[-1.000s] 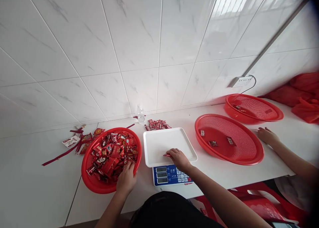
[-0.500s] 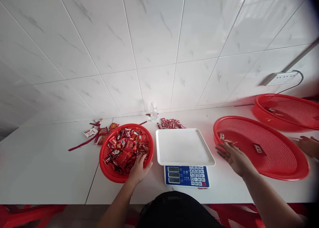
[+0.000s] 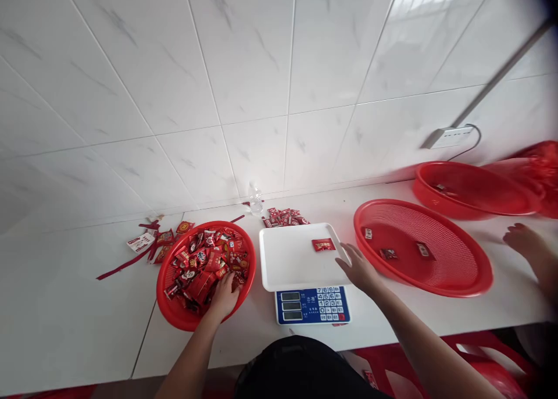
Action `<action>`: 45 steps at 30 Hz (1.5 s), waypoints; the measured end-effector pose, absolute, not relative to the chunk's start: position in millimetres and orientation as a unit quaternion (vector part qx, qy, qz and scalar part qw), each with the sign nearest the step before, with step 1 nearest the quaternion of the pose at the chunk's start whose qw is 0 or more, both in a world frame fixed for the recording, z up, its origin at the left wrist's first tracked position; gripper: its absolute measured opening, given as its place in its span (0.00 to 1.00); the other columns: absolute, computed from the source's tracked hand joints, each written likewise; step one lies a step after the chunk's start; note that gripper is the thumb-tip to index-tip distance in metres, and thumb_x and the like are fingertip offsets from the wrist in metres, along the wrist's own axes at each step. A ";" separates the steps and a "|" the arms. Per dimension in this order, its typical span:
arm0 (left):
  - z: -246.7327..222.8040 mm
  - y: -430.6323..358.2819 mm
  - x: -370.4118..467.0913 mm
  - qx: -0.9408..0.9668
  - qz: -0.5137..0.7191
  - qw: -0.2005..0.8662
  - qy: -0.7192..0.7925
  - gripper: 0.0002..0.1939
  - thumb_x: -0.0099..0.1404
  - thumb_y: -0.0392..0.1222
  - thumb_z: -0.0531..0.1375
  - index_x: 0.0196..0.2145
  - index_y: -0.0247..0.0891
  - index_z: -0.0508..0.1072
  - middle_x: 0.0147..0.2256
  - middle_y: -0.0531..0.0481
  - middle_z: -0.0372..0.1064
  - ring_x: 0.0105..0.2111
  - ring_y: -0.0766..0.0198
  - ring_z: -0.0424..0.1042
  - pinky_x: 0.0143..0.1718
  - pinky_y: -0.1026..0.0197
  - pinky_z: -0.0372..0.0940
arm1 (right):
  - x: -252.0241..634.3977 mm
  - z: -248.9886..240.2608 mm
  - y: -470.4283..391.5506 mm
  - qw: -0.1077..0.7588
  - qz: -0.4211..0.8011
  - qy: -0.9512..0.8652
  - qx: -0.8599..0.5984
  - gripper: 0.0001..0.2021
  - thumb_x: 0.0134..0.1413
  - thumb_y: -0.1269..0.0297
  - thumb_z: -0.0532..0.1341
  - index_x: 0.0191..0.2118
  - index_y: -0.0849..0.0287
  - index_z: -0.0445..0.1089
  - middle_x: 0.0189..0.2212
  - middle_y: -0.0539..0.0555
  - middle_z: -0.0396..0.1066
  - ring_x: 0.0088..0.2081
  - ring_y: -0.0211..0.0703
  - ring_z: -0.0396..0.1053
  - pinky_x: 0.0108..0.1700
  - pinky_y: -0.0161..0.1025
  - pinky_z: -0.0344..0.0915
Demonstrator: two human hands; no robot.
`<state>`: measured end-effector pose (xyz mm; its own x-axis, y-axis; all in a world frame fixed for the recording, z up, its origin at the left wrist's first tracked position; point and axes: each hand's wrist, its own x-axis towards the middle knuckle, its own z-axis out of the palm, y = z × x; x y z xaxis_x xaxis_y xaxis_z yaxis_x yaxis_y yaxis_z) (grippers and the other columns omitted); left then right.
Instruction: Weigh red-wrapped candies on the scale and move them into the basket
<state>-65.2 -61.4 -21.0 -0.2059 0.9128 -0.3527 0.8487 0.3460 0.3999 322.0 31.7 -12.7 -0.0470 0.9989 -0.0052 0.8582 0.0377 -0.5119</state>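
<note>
My left hand (image 3: pixel 225 297) reaches into the round red basket (image 3: pixel 162 291) on the left, its fingers apart over the red snack packets (image 3: pixel 203 268). The fingertips are partly lost among the packets. At the right edge of the white scale tray (image 3: pixel 290 265) is my right hand (image 3: pixel 360 271), fingers spread and holding nothing. One red packet (image 3: pixel 322 245) lies on the tray, just left of these fingers. Below the tray sits the scale's blue keypad panel (image 3: pixel 311 306), its displays unreadable.
A wide red basket (image 3: pixel 457 282) with a few small packets stands right of the scale; another red basket (image 3: pixel 479 210) is behind it. Another person's hand (image 3: pixel 525 245) is at far right. Loose packets (image 3: pixel 283 217), a clear bottle (image 3: pixel 255 200) and dark red strips (image 3: pixel 124 265) lie toward the wall.
My right hand has moved left from the wide basket to the tray, where a red packet now lies. My left hand stays in the left basket. The view has shifted to the right.
</note>
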 end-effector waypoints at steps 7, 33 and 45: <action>-22.7 -59.0 -66.4 0.570 0.061 0.273 0.773 0.25 0.61 0.42 0.51 0.56 0.34 0.58 0.58 0.43 0.54 0.58 0.57 0.53 0.56 0.59 0.49 | 288.1 -26.6 56.4 0.130 0.188 -0.759 -0.610 0.22 0.53 0.69 0.53 0.55 0.57 0.59 0.58 0.58 0.55 0.61 0.53 0.46 0.59 0.51 0.48; -10.5 -58.1 -84.8 0.498 0.189 0.305 0.789 0.13 0.58 0.37 0.56 0.42 0.36 0.65 0.41 0.44 0.71 0.41 0.61 0.70 0.41 0.63 0.62 | 324.5 28.2 11.8 0.468 0.654 -0.252 -0.538 0.15 0.53 0.54 0.52 0.43 0.53 0.66 0.50 0.57 0.67 0.52 0.45 0.64 0.54 0.47 0.63; 72.9 -67.6 -57.9 0.133 0.594 0.543 0.578 0.15 0.49 0.40 0.65 0.36 0.40 0.68 0.34 0.54 0.70 0.31 0.70 0.70 0.31 0.66 0.65 | 211.4 58.9 -49.3 0.204 0.752 -0.455 -0.432 0.26 0.48 0.48 0.60 0.50 0.58 0.64 0.46 0.60 0.69 0.45 0.48 0.69 0.51 0.50 0.62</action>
